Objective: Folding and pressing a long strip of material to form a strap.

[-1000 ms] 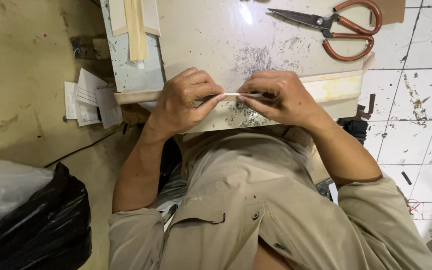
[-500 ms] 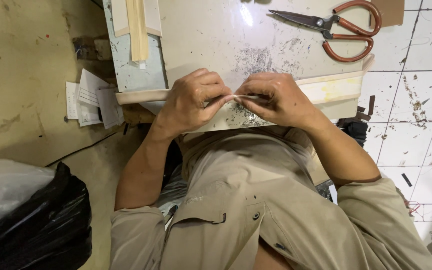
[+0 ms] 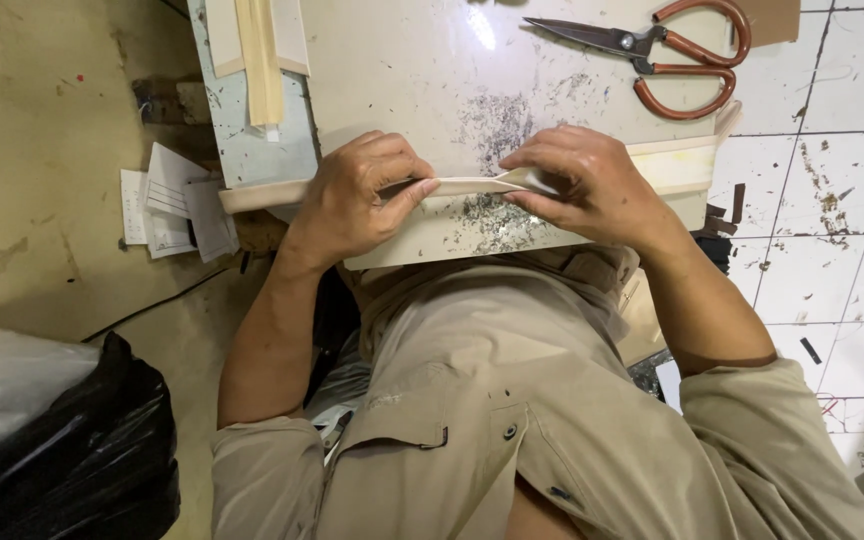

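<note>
At a small worktop (image 3: 392,60) spattered with dark flecks, we work a long cream strip (image 3: 467,186) that lies across the near edge of the slab, its left end overhanging the side and its right end running to the far corner. Our left hand (image 3: 357,195) pinches the strip between thumb and forefinger, the other fingers curled down onto it; our right hand (image 3: 582,185) grips it just beside, thumb beneath and fingers on top, where the strip lifts into a small fold. The two hands sit close together, with only a short span of strip showing between them. We judge the step in hand to be folding or creasing the strip along its length. The next move, as we read it, calls for both hands to slide along the strip while keeping the pinch even, so the fold runs straight. Scissors (image 3: 652,45) with reddish-brown handles lie shut at the far side, well apart from both hands. A second pale strip (image 3: 262,60) lies at the far left corner. Papers (image 3: 167,200) lie on the floor to the left, and a black bag (image 3: 62,450) sits near our left elbow.
</note>
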